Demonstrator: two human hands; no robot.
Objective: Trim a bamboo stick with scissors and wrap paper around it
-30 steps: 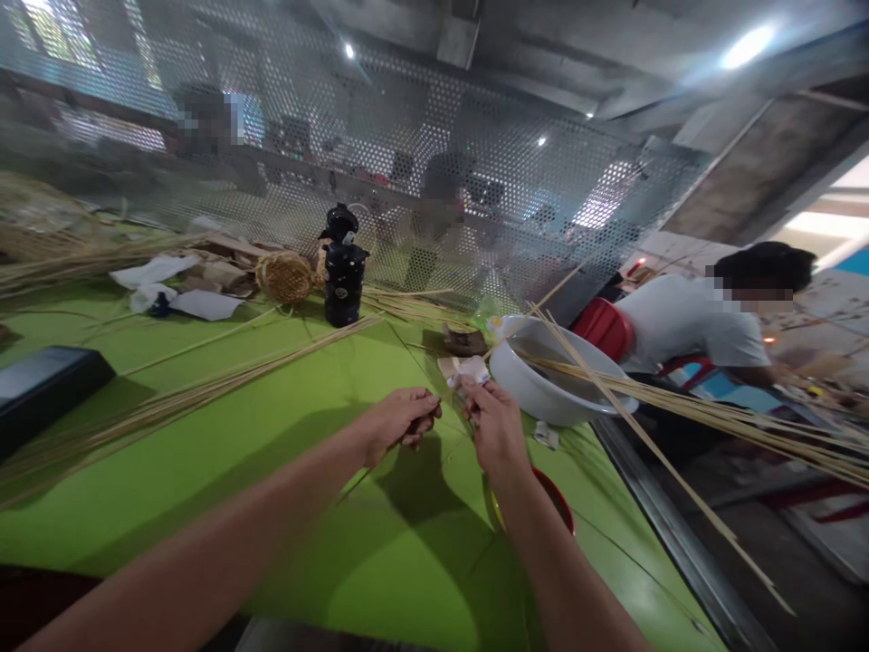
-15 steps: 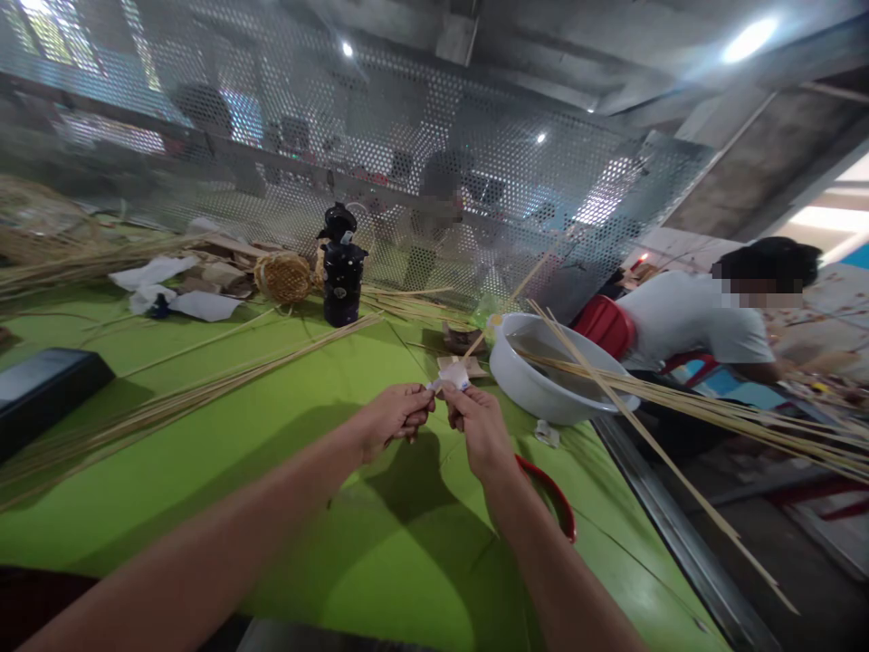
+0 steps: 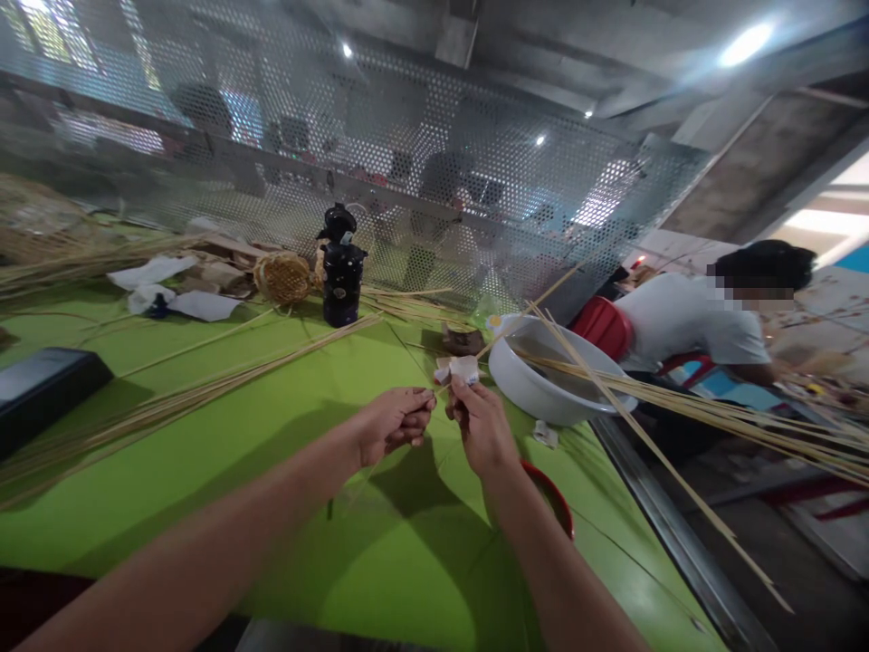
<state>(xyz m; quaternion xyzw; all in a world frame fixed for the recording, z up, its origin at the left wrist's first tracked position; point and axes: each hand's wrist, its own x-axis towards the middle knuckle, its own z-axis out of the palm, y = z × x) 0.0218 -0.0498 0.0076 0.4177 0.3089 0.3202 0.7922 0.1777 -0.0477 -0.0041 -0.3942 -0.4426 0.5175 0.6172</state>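
A thin bamboo strip [image 3: 547,294] runs slantwise between my two hands and out past the white basin. My left hand [image 3: 397,424] is closed, pinching the strip near its lower part. In my right hand [image 3: 483,421], also closed, is a small folded white paper-like piece [image 3: 465,368], pressed against the strip; whether it is paper or cloth I cannot tell. A short gap with the bare strip showing lies between the fingertips. Under my right forearm a red curved loop [image 3: 560,503] rests on the green table [image 3: 299,543], its remainder hidden.
A white basin [image 3: 509,380] of water stands at the right edge, with long bamboo strips [image 3: 706,407] jutting over it. More strips [image 3: 224,385] lie to the left, near a black bottle [image 3: 342,281], a small woven basket [image 3: 283,277] and a dark box [image 3: 51,394]. A person [image 3: 685,317] sits at right.
My right hand and the white piece have drawn slightly away from my left hand, widening the gap. The strip's far end has shifted to the right.
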